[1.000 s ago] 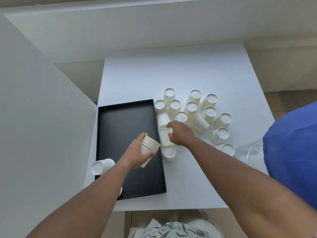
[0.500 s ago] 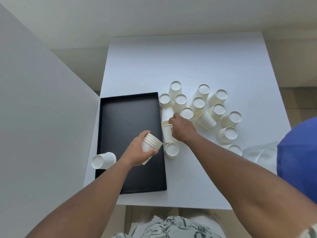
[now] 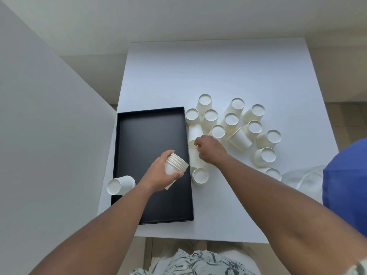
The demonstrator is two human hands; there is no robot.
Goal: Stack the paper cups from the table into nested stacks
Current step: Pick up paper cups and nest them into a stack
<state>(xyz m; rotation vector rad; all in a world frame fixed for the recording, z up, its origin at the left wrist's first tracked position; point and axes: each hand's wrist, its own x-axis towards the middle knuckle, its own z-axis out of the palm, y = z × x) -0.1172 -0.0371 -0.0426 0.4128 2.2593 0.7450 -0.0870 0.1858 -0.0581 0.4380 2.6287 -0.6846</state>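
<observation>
Above the black tray (image 3: 143, 135) my left hand (image 3: 158, 173) grips a nested stack of several white paper cups (image 3: 175, 164), its mouth tilted up to the right. Beside the tray's right edge my right hand (image 3: 210, 149) pinches the rim of a single paper cup (image 3: 193, 158). Several more white cups (image 3: 230, 121) stand upside down in a loose cluster on the white table (image 3: 218, 72) behind and right of that hand. Another cup (image 3: 199, 175) lies just in front of it, and one cup (image 3: 120, 183) lies on its side at the tray's left edge.
A grey wall panel (image 3: 49, 126) runs close along the table's left side. A blue rounded object (image 3: 347, 185) and a clear plastic bag (image 3: 303, 179) sit at the right edge. The table's near edge is just past the tray's front.
Both hands stay almost in place. My right hand's fingers have shifted onto the rim of the cup beside the tray. The camera has tilted slightly.
</observation>
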